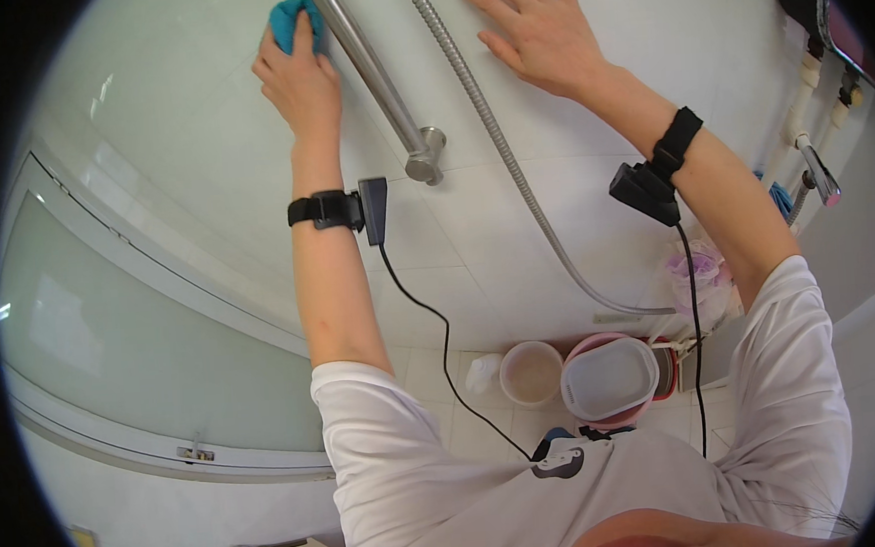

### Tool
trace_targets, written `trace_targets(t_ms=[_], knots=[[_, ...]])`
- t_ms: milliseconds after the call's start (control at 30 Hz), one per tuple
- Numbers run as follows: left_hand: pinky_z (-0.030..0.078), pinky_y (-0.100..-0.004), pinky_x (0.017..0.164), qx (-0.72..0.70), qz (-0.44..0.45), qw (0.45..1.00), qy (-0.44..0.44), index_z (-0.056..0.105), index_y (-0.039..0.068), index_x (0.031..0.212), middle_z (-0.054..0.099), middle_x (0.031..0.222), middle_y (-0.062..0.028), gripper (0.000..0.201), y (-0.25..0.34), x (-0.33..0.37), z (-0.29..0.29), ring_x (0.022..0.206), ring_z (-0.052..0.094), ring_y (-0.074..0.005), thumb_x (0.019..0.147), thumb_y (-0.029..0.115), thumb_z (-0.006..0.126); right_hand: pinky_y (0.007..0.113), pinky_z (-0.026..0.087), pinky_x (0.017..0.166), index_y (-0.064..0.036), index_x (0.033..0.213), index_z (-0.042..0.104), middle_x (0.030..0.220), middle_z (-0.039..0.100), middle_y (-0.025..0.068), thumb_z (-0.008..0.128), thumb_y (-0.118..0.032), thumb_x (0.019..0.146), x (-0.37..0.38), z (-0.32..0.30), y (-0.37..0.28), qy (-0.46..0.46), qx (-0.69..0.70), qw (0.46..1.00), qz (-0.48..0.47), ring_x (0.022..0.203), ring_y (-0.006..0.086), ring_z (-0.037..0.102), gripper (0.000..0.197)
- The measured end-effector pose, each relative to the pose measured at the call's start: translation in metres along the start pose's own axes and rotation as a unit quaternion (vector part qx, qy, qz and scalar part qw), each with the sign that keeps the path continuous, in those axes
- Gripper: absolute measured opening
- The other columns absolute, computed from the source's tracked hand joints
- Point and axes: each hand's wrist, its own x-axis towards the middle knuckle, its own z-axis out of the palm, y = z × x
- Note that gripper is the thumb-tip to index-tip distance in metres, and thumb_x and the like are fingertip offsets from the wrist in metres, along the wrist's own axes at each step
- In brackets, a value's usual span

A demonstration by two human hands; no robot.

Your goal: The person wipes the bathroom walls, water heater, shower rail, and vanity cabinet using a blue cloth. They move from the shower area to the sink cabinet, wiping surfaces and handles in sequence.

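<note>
My left hand (298, 81) is closed on a teal cloth (292, 24), pressing it to the white tiled wall (213, 117) at the upper left. Just right of that hand runs a steel shower rail (370, 62), its lower end fixed to the wall by a round bracket. My right hand (543, 36) lies flat on the wall at the top, fingers spread, with nothing in it. Between the rail and my right hand hangs a metal shower hose (483, 110), curving down to the right. Black straps with small boxes sit on both wrists.
A frosted glass door (151, 341) in a white frame fills the left. Below on the floor stand a round bucket (532, 373) and a grey basin (610, 378) on a pink one. A lilac bath puff (696, 276), pipes and a faucet (818, 172) are at the right.
</note>
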Motion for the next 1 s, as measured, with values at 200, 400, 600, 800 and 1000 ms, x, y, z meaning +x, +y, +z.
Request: trace_targets(t_ms=[200,400,600,800,1000], knots=[[0.041,-0.0526,0.104,-0.114,-0.169,0.978,-0.041,0.065,0.009,0.136,0.047,0.133,-0.0279,0.052,0.017,-0.038,-0.025,0.118,0.046,-0.0441,0.085,0.007,0.054,0.066,0.005,0.123,-0.0091,0.156,0.039,0.169,0.021,0.0168,0.059,-0.036,0.095,-0.001,0.013,-0.001,-0.003,-0.03,1.0,-0.003,0.158,0.0315,0.012,0.07],[0.04,-0.0532,0.104,-0.194,-0.12,0.973,-0.026,0.06,0.0,0.137,0.048,0.124,-0.0262,0.054,0.146,-0.121,-0.067,0.116,0.047,-0.0451,0.083,0.004,0.058,0.066,0.003,0.124,-0.0091,0.157,0.038,0.17,0.02,0.016,0.059,-0.037,0.094,-0.002,0.015,-0.001,0.004,-0.043,0.999,0.004,0.159,0.0302,0.01,0.072],[0.051,-0.0486,0.085,-0.174,-0.221,0.951,-0.124,0.048,-0.005,0.145,0.043,0.121,-0.025,0.059,0.193,-0.089,-0.031,0.112,0.048,-0.0433,0.088,0.007,0.059,0.066,0.003,0.124,-0.0088,0.155,0.041,0.169,0.023,0.0165,0.056,-0.037,0.094,-0.001,0.016,-0.003,0.011,-0.029,0.999,-0.005,0.159,0.0304,0.012,0.069],[0.056,-0.0468,0.076,-0.1,-0.233,0.965,-0.072,0.047,-0.012,0.142,0.045,0.114,-0.0268,0.059,0.179,-0.024,-0.019,0.108,0.053,-0.0428,0.089,0.011,0.058,0.067,0.005,0.123,-0.0079,0.151,0.047,0.166,0.03,0.018,0.051,-0.035,0.097,0.0,0.021,0.0,0.059,-0.015,0.998,-0.012,0.157,0.0316,0.018,0.061],[0.057,-0.0451,0.072,-0.01,-0.228,0.969,-0.095,0.05,-0.013,0.139,0.049,0.112,-0.0264,0.057,0.179,0.001,-0.024,0.101,0.059,-0.0415,0.09,0.016,0.058,0.067,0.006,0.123,-0.0073,0.15,0.049,0.165,0.032,0.0188,0.051,-0.033,0.097,0.0,0.023,0.0,0.08,0.001,0.997,-0.01,0.157,0.0315,0.02,0.059]])
